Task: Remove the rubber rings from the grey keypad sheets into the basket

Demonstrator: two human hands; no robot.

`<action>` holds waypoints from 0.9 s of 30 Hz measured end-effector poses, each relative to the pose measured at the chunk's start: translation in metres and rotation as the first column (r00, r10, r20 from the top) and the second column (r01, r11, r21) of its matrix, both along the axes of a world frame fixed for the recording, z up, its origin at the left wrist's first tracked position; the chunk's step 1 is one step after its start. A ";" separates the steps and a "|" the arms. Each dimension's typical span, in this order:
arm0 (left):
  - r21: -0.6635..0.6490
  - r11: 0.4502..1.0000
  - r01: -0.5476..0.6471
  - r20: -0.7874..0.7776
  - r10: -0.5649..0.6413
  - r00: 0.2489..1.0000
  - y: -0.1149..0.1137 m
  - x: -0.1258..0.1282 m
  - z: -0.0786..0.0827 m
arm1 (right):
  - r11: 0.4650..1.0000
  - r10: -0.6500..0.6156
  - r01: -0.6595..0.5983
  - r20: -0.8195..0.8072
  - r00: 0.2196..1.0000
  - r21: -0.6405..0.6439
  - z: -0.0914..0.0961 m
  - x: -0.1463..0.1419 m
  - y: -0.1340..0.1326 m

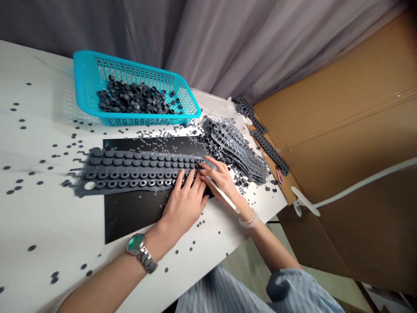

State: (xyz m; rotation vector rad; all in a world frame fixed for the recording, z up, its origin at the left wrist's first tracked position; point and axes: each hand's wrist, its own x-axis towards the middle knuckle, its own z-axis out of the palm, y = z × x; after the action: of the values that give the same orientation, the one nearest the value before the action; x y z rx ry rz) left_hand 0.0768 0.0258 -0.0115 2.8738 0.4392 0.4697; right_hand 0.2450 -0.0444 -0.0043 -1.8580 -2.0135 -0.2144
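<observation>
Grey rubber sheet (114, 171) steadied on black mat (130, 213) under splayed left hand (184, 204); pale stick (228, 202) gripped in curled right hand (221, 180) at sheet's end.

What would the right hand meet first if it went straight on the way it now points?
The grey moulded sheet: the right hand points along it, and its fingertips seem already on the sheet's end, though depth is hard to judge from this view.
</observation>
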 end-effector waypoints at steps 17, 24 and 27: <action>0.006 1.000 -0.002 -0.024 0.002 1.000 0.000 0.000 -0.002 | 0.981 -0.188 0.193 -0.110 0.976 0.036 0.008 0.019 0.019; -0.010 1.000 -0.008 -0.012 0.008 1.000 -0.001 0.000 -0.003 | 0.997 -0.033 0.028 -0.072 0.997 -0.075 0.005 -0.004 0.022; -0.007 1.000 -0.008 -0.008 0.008 1.000 -0.001 0.000 -0.002 | 0.998 -0.009 0.005 -0.059 0.998 -0.064 0.003 -0.003 0.024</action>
State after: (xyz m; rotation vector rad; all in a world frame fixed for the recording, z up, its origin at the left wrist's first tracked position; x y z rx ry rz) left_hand 0.0770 0.0248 -0.0131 2.8691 0.4535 0.4574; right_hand 0.2420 -0.0200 -0.0011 -1.8880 -1.9964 -0.0968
